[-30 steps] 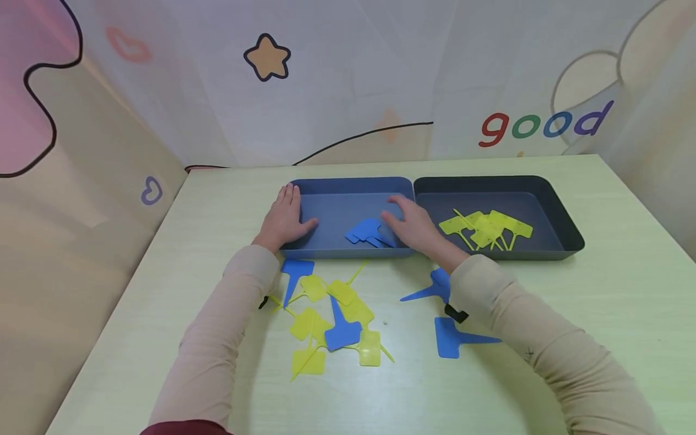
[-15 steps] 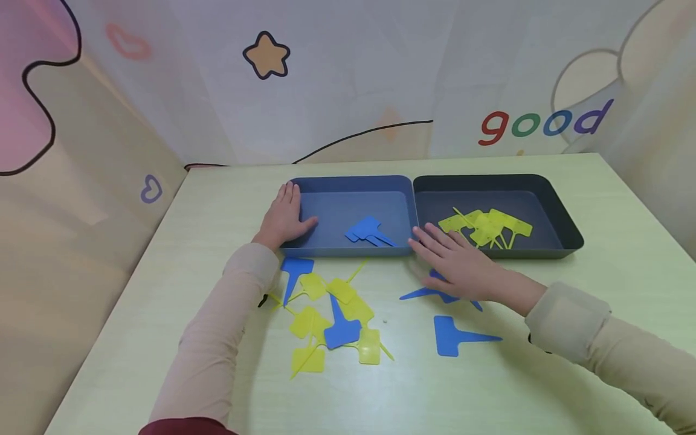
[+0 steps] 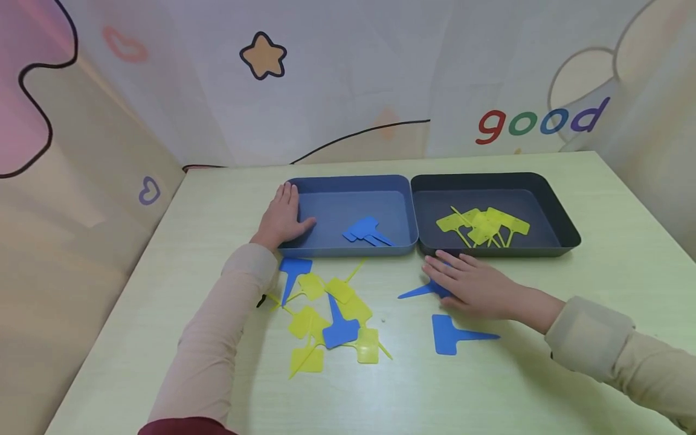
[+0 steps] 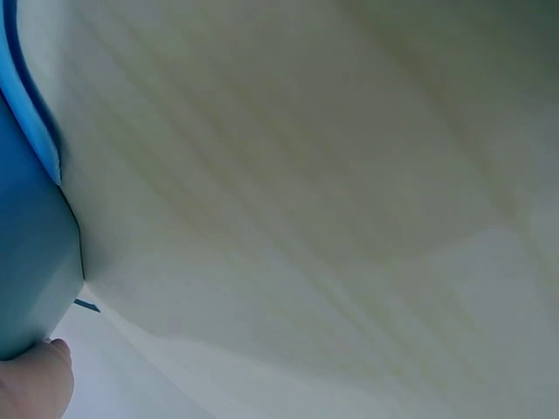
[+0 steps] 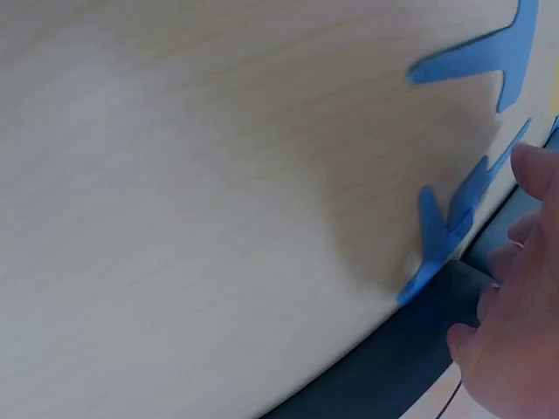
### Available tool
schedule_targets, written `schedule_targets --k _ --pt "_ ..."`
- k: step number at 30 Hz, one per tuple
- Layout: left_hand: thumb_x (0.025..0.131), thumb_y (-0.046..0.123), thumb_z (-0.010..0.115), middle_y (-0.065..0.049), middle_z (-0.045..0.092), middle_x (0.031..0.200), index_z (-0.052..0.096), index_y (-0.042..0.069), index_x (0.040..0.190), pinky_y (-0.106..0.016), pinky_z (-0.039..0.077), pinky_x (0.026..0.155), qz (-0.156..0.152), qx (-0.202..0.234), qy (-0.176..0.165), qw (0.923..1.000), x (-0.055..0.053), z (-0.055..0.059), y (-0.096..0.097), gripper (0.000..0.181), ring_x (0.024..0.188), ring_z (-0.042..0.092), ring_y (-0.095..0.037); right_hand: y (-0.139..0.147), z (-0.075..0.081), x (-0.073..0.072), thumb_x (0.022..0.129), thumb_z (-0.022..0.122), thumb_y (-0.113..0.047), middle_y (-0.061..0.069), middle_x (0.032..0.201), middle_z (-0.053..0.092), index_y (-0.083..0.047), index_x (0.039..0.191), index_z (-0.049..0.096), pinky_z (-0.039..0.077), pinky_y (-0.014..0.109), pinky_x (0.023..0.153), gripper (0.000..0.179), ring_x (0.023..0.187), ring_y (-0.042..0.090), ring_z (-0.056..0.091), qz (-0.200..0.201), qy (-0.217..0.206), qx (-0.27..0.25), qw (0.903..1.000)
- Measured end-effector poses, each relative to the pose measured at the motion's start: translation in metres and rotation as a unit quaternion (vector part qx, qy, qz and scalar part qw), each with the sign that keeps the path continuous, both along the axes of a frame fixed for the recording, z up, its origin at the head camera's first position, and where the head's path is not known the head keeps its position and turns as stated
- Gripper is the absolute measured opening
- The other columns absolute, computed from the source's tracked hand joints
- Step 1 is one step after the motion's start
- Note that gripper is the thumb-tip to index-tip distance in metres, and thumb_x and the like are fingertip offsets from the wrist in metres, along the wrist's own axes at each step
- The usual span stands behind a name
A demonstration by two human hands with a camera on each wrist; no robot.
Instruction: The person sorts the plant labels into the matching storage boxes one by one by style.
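My left hand [image 3: 281, 220] lies with straight fingers over the left rim of the blue-grey tray [image 3: 337, 202], thumb inside it. Only a fingertip [image 4: 39, 380] shows at that tray's corner in the left wrist view. The right hand [image 3: 478, 287], fingers extended and slightly bent, is over blue T-shaped plant labels [image 3: 417, 292], partly covering them. From the right wrist view these overlapping labels [image 5: 454, 218] lie beside the dark tray's wall, with a gap between them and the fingers. A separate blue label [image 3: 446, 335] lies closer to me. Blue labels [image 3: 365, 228] lie inside the blue-grey tray.
A black tray [image 3: 544, 220] adjoins it on the right and holds several yellow labels [image 3: 484, 226]. In front of the trays lies a loose pile of yellow labels [image 3: 310, 359], with blue labels [image 3: 341, 333] among them. A printed curtain [image 3: 348, 78] stands behind the table.
The right hand has drawn back from above the blue-grey tray, moving right and toward me to the blue labels on the table. The left hand has stayed at the tray's left rim.
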State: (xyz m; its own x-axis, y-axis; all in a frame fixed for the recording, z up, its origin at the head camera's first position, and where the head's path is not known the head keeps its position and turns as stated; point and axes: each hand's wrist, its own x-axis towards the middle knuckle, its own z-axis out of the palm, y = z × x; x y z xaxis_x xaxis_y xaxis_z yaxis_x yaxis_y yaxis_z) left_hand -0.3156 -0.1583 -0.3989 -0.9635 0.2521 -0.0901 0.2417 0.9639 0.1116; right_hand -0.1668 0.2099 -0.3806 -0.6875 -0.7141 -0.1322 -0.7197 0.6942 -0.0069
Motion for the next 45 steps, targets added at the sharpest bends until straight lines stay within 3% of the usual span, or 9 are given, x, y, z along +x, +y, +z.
schedule_targets --k 10,14,19,24,31,37,45 --pt "0.085 0.049 0.043 -0.023 -0.001 0.147 0.002 -0.007 0.139 -0.040 0.008 0.111 0.001 -0.003 -0.001 1.0000 0.001 0.000 0.000 0.088 0.136 -0.002 -0.033 0.010 -0.007 0.002 0.089 0.044 -0.040 0.016 0.146 0.018 -0.012 0.140 0.025 0.023 0.062 0.097 0.062 0.133 0.041 0.014 -0.076 -0.094 0.018 0.9925" --pt "0.085 0.049 0.043 -0.023 -0.001 0.147 0.002 -0.008 0.139 -0.040 0.008 0.111 0.001 -0.005 -0.002 1.0000 0.001 0.002 0.000 0.088 0.136 -0.002 -0.033 0.012 -0.005 0.003 0.088 0.050 -0.029 0.019 0.143 0.025 -0.012 0.138 0.031 0.029 0.060 0.095 0.056 0.130 0.042 0.021 -0.077 -0.080 -0.007 0.9938" --pt "0.085 0.048 0.043 -0.023 0.001 0.147 0.004 -0.008 0.139 -0.039 0.009 0.112 -0.001 -0.006 0.004 1.0000 0.002 0.002 0.000 0.087 0.136 0.000 -0.033 0.014 -0.003 0.002 0.083 0.058 -0.012 0.021 0.127 0.047 -0.007 0.125 0.050 0.040 0.051 0.090 0.043 0.117 0.039 0.043 -0.047 -0.011 -0.055 0.9973" --pt "0.085 0.048 0.043 -0.023 0.002 0.147 0.004 -0.008 0.139 -0.039 0.009 0.112 -0.002 -0.006 0.006 1.0000 0.003 0.003 0.000 0.086 0.136 0.000 -0.034 0.016 -0.003 0.000 0.076 0.066 -0.008 0.015 0.111 0.056 -0.003 0.115 0.056 0.046 0.043 0.084 0.041 0.100 0.031 0.054 -0.056 0.010 -0.077 0.9954" --pt "0.086 0.048 0.043 -0.023 0.002 0.147 0.004 -0.008 0.139 -0.039 0.009 0.112 -0.002 -0.009 0.006 0.9999 0.002 0.003 0.001 0.086 0.136 0.000 -0.033 0.015 0.002 -0.003 0.070 0.072 -0.010 0.006 0.087 0.055 -0.004 0.106 0.060 0.047 0.034 0.067 0.038 0.076 0.019 0.050 -0.107 -0.011 -0.087 0.9904" --pt "0.086 0.048 0.042 -0.023 0.002 0.147 0.005 -0.008 0.139 -0.039 0.009 0.111 -0.003 -0.011 0.008 0.9999 0.002 0.002 0.001 0.086 0.136 0.000 -0.034 0.015 0.003 -0.009 0.069 0.072 -0.012 0.004 0.083 0.054 -0.005 0.097 0.063 0.046 0.036 0.068 0.030 0.076 0.019 0.050 -0.137 -0.042 -0.073 0.9870" --pt "0.086 0.048 0.043 -0.024 0.002 0.147 0.004 -0.009 0.139 -0.040 0.009 0.111 -0.003 -0.009 0.007 0.9999 0.002 0.004 0.000 0.086 0.136 0.001 -0.034 0.017 0.004 -0.016 0.070 0.072 -0.013 0.004 0.082 0.053 -0.007 0.089 0.062 0.043 0.036 0.070 0.023 0.077 0.020 0.046 -0.145 -0.070 -0.063 0.9850"
